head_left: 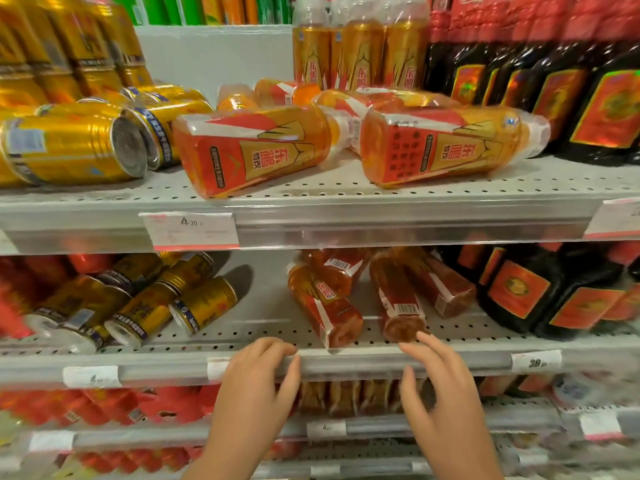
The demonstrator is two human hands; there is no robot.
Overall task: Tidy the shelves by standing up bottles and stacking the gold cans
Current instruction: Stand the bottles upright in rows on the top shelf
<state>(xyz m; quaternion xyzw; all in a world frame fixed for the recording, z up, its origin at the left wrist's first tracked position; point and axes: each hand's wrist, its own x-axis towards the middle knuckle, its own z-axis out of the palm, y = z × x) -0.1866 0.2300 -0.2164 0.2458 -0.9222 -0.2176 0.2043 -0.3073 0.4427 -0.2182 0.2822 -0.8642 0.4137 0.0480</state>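
My left hand (258, 382) and right hand (440, 386) hang empty, fingers spread, at the lower shelf's front rail (346, 363). Just beyond my right fingertips lies an amber drink bottle (398, 299), base toward me; another (325, 299) lies between the hands. Farther left, gold cans (204, 303) sprawl on their sides. On the upper shelf (346, 199), two full amber bottles (256, 147) (446, 143) lie flat beside toppled gold cans (76, 150), with stacked cans (86, 53) behind.
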